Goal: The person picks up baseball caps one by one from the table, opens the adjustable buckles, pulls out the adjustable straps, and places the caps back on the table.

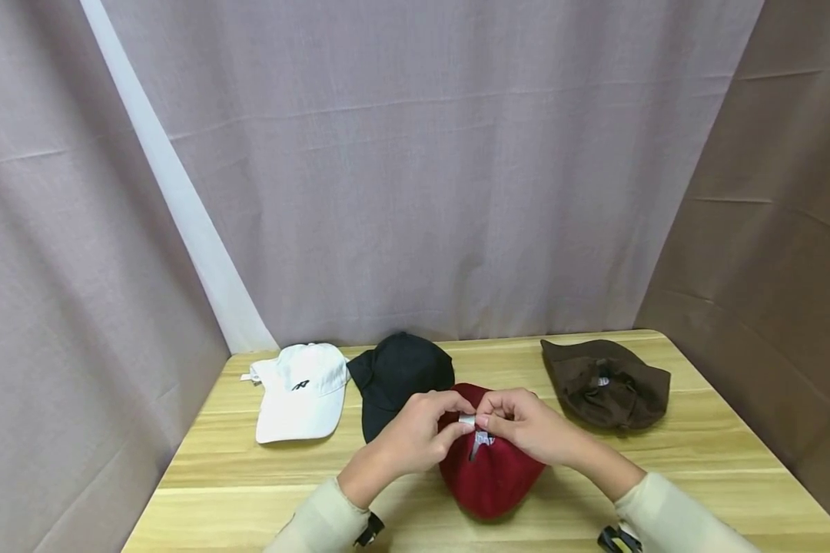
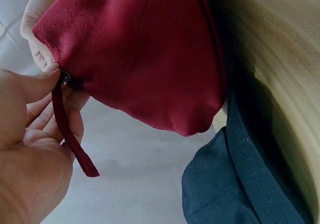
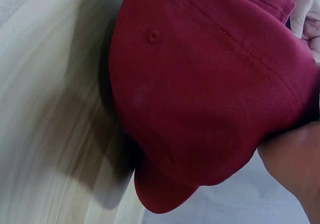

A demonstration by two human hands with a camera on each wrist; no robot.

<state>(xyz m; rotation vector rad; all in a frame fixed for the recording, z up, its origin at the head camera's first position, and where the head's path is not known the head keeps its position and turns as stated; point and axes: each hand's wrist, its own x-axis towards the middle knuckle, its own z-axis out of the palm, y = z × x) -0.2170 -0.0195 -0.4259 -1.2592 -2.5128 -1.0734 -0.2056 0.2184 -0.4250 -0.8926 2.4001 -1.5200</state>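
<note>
A dark red cap (image 1: 491,488) rests on the table between both hands, its pale inner label (image 1: 483,438) showing. My left hand (image 1: 425,434) pinches the cap's adjusting strap at its small metal buckle (image 2: 65,76), thumb on the buckle side. The loose end of the red strap (image 2: 62,129) hangs down across its fingers in the left wrist view. Opposite it, my right hand (image 1: 526,426) pinches the cap's back edge by the strap with thumb and forefinger. The cap's crown (image 3: 200,94) hides most of the right fingertips in the right wrist view.
Behind the left hand lies a black cap (image 1: 408,372). A white cap (image 1: 307,392) with a small dark mark is further left. At the back right sits a brown hat (image 1: 605,384), its inside facing up. Grey curtains (image 1: 415,169) surround the wooden table (image 1: 719,461).
</note>
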